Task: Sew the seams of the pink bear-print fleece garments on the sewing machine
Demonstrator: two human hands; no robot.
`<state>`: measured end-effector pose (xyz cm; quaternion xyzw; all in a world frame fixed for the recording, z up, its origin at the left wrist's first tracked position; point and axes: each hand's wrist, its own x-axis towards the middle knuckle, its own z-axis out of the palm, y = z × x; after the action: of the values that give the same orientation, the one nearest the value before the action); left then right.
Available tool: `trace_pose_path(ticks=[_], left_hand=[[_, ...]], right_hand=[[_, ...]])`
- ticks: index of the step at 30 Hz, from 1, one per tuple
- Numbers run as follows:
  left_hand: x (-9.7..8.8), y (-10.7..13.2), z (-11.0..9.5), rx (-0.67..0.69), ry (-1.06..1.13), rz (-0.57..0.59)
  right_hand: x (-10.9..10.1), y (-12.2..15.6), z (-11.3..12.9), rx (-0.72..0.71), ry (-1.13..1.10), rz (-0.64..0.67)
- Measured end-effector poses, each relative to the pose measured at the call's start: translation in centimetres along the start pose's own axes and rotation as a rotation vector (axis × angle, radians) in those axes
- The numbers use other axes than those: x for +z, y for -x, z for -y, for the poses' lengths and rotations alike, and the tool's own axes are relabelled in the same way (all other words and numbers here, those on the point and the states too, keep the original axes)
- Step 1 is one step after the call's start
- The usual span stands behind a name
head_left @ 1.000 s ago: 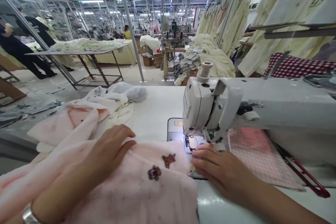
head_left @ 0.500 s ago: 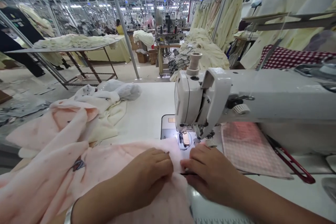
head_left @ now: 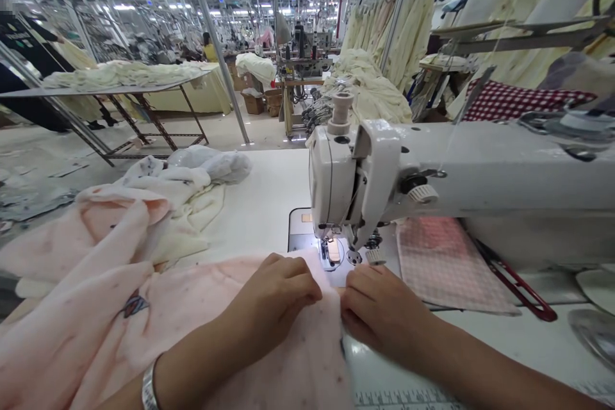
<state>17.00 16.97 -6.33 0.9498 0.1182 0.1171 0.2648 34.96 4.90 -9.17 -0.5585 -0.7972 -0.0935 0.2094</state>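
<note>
A pale pink fleecy garment (head_left: 182,307) lies across the white sewing table (head_left: 269,198) in front of me. My left hand (head_left: 276,298) rests on it with fingers curled, pinching its edge just before the presser foot (head_left: 331,253) of the white sewing machine (head_left: 432,173). My right hand (head_left: 379,311) grips the same edge from the right, fingers bent and touching the cloth. The two hands almost meet below the needle. A silver bracelet (head_left: 148,391) sits on my left wrist.
More pink and cream cloth (head_left: 158,198) is piled at the table's left. A pink checked pad (head_left: 442,262) and red-handled scissors (head_left: 519,288) lie under the machine arm. Behind are tables of cream fabric (head_left: 120,73), hanging garments (head_left: 384,32) and a person in dark clothes (head_left: 24,45).
My left hand slid right from the open cloth to the edge by the needle. My right hand closed on that edge too. The printed patches moved out of sight.
</note>
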Motion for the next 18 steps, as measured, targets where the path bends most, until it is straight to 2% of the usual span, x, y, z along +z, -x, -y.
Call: trace_pose_path(ticks=[3,8,13,18], left_hand=[[0.3,0.1,0.4,0.068,-0.149,0.015],[0.8,0.7,1.4,0.202,-0.266,-0.09],[0.8,0.7,2.0,0.154,-0.224,-0.039],[0.5,-0.7,3.3,0.088,-0.291,0.004]], right_hand=[[-0.1,0.0,-0.1,0.009,0.002,0.005],[-0.6,0.3,-0.3,0.005,-0.007,0.005],[-1.0,0.1,-0.9,0.011,0.026,0.018],[-1.2,-1.0,-1.9,-0.018,0.1,0.057]])
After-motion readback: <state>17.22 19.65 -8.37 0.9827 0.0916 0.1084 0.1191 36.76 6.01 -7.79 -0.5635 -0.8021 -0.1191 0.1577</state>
